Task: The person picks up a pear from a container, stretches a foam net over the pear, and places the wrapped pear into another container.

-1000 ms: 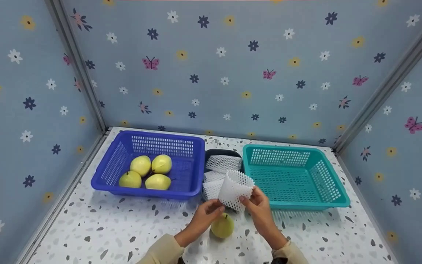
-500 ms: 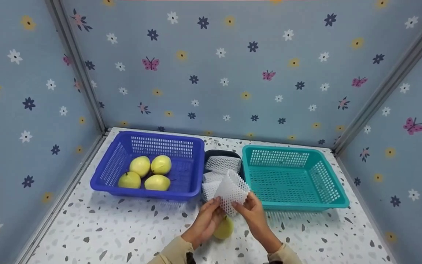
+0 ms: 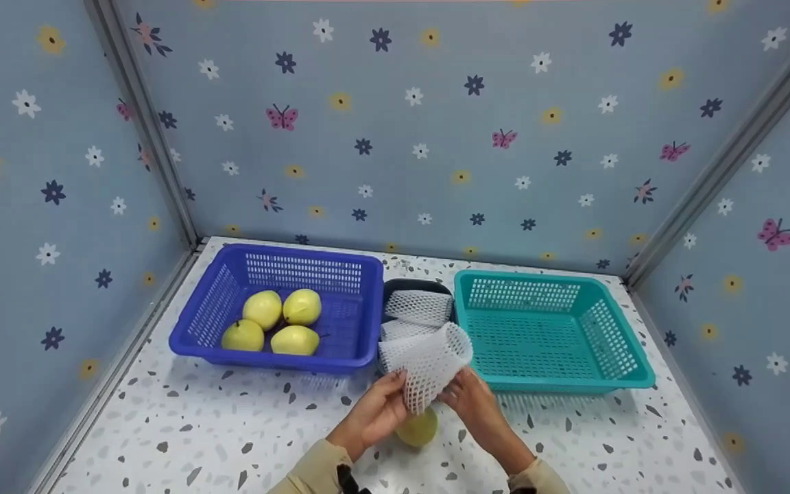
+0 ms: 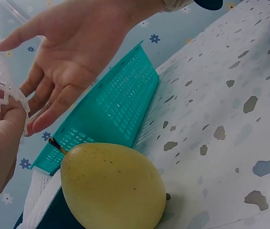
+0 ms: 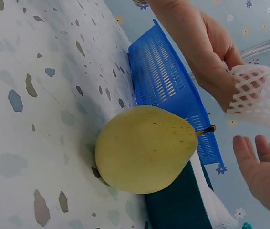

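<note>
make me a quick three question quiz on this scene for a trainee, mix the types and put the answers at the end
1. How many pears are inside the blue basket?

2. True or false: the dark container stands between the blue basket and the teal basket.

3. Multiple choice: what does the left hand hold?
A) a paper cup
B) a white foam net
C) the rim of a basket

Key: 1. Four. 2. True. 3. B.
</note>
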### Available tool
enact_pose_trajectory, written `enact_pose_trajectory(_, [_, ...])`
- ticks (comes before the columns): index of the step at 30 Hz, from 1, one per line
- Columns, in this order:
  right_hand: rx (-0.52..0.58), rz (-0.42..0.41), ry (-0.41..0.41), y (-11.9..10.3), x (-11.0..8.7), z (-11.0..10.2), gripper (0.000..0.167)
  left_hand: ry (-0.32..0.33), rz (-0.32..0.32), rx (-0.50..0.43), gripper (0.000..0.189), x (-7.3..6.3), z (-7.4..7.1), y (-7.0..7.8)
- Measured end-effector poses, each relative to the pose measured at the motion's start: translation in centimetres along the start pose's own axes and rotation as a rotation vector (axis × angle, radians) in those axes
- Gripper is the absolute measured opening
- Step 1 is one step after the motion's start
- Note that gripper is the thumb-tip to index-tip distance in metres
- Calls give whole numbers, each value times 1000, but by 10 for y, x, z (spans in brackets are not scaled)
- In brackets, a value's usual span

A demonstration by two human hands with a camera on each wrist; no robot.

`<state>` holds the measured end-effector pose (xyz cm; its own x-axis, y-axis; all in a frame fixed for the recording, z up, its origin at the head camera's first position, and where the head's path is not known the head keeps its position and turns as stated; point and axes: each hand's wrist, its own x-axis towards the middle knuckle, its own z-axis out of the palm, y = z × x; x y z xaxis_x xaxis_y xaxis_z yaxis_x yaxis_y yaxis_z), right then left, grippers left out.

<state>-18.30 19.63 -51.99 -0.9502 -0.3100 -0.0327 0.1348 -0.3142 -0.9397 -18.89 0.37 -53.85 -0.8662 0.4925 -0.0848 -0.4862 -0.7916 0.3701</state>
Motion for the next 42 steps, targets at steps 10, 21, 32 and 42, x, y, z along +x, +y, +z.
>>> enact_pose_trajectory(10, [-52,200,-120,4,3,4,72,-146,-62,38,25,-6,4,4])
enact_pose_trajectory(21, [34,198,-109,-5,4,4,41,-161,-103,147,28,-3,4,5])
enact_pose_trajectory(32, [463,258,-108,-9,5,1,36,-134,-121,165,26,-5,0,4])
enact_pose_trajectory(42, [508,289,-132,0,1,-3,20,-152,-110,23,38,-5,-9,6])
